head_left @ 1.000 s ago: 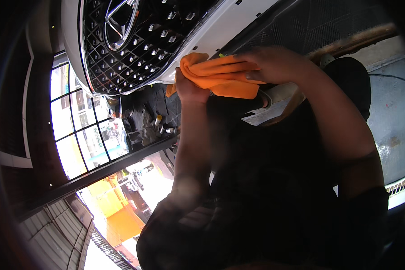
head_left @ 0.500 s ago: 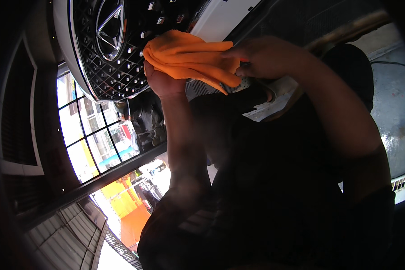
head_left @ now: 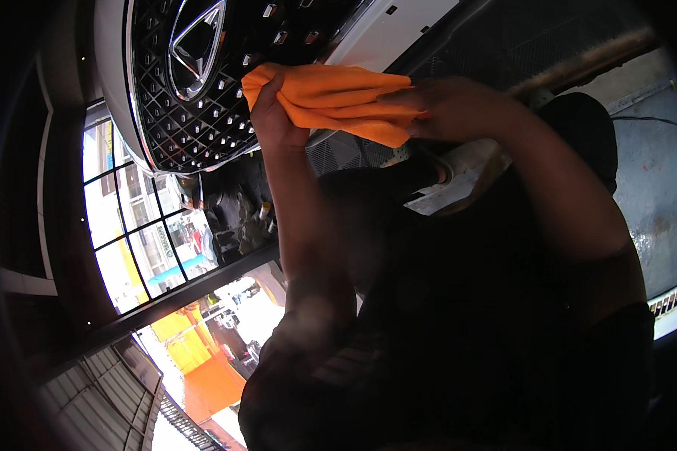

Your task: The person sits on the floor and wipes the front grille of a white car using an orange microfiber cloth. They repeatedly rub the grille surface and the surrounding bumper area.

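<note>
An orange cloth [head_left: 338, 94], bunched into long folds, is stretched between my two hands. My left hand [head_left: 274, 116] grips its left end, the thumb lying over the fabric. At the other end my right hand [head_left: 459, 109] is closed on the folds; its fingertips are dark and partly hidden. Just beyond the cloth is a car's black front grille [head_left: 233, 98] with small silver studs and a large chrome emblem [head_left: 195, 49]. The cloth overlaps the grille's lower edge in the picture; whether they touch I cannot tell.
A white body panel [head_left: 387, 37] runs beside the grille. Dark grated flooring [head_left: 342, 150] lies under the cloth. At the right are a grey floor patch [head_left: 654, 165] and a thin dark cable [head_left: 651, 119]. A window grid [head_left: 139, 203] stands at the left.
The cloth has been drawn out flatter and longer between my hands. My left thumb has come over its top. The whole view has shifted slightly against the grille.
</note>
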The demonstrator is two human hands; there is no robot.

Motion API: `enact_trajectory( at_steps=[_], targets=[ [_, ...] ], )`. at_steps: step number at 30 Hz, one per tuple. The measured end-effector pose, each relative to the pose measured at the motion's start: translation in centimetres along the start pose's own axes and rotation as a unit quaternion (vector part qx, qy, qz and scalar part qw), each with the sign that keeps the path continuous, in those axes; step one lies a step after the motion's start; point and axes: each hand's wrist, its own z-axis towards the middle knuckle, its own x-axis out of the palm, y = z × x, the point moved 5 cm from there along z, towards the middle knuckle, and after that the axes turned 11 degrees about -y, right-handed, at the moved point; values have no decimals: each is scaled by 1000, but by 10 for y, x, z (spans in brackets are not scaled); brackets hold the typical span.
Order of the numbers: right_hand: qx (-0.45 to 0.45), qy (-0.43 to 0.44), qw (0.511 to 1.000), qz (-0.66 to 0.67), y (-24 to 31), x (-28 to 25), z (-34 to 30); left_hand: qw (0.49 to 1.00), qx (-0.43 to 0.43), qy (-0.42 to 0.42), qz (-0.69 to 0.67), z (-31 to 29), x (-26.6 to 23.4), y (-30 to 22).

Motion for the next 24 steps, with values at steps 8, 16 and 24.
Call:
enact_trajectory(
  at_steps=[8,16,24],
  targets=[
    [30,34,999,-12,2,-4,-3,717,213,-151,646,-2,-30,-15],
    [4,-24,999,-31,-8,-8,-11,378,299,-17,876,28,-28,1],
    [-36,-31,999,17,2,-17,-10,885,148,-121,425,-32,-33,-27]
  ],
)
